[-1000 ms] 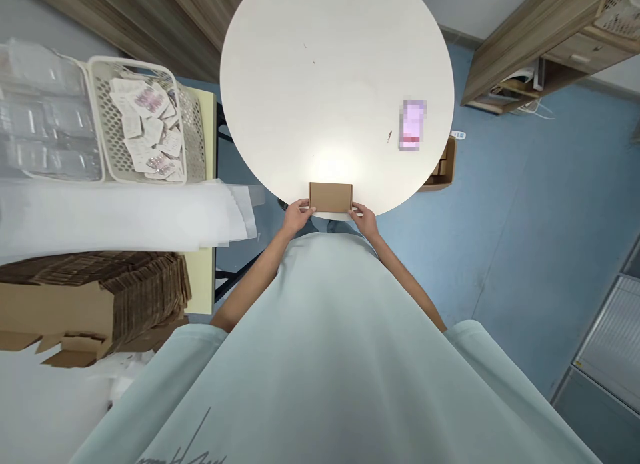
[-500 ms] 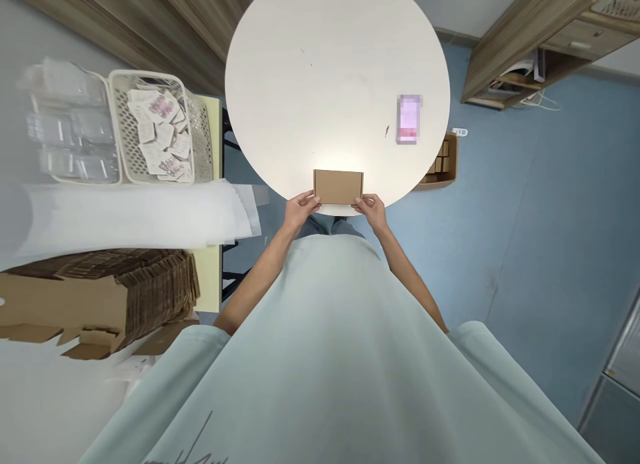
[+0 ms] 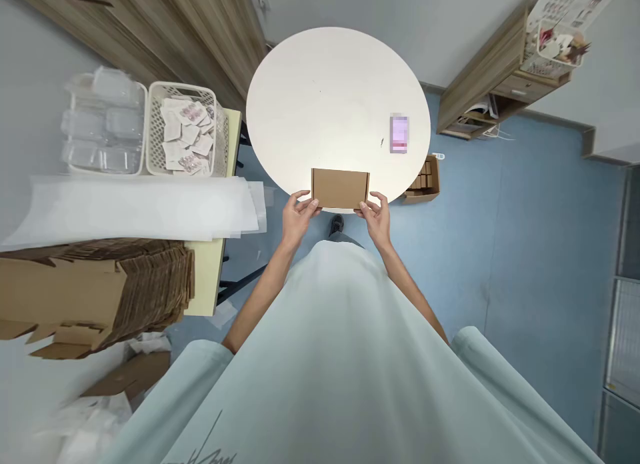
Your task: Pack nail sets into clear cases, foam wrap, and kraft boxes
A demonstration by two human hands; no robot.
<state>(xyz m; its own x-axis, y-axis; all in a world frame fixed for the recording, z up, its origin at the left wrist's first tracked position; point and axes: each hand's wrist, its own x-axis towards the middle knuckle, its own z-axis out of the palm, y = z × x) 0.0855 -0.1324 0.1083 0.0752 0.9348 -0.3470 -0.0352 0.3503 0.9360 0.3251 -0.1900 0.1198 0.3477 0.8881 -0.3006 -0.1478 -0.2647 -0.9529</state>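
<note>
A closed flat brown cardboard box (image 3: 341, 189) is held between my two hands at the near edge of the round white table (image 3: 320, 117). My left hand (image 3: 299, 214) grips its left near corner, thumb on top and fingers around the side. At the opposite corner my right hand (image 3: 375, 214) pinches the box the same way. Whether the box rests on the table or is lifted slightly, I cannot tell. A pixelated phone-like item (image 3: 399, 133) lies on the table's right side.
On the left, a yellow table (image 3: 205, 284) bears a white basket of small packets (image 3: 187, 134), clear plastic containers (image 3: 107, 121), white sheets (image 3: 145, 206) and stacked flat cardboard boxes (image 3: 150, 294). An open carton of small boxes (image 3: 424, 183) stands on the floor at right, near a wooden cabinet (image 3: 493, 84).
The view has shifted back, so the table looks smaller and more of the room shows. The box appears slightly larger and nearer, still gripped by both hands. My shoe now shows below the table edge.
</note>
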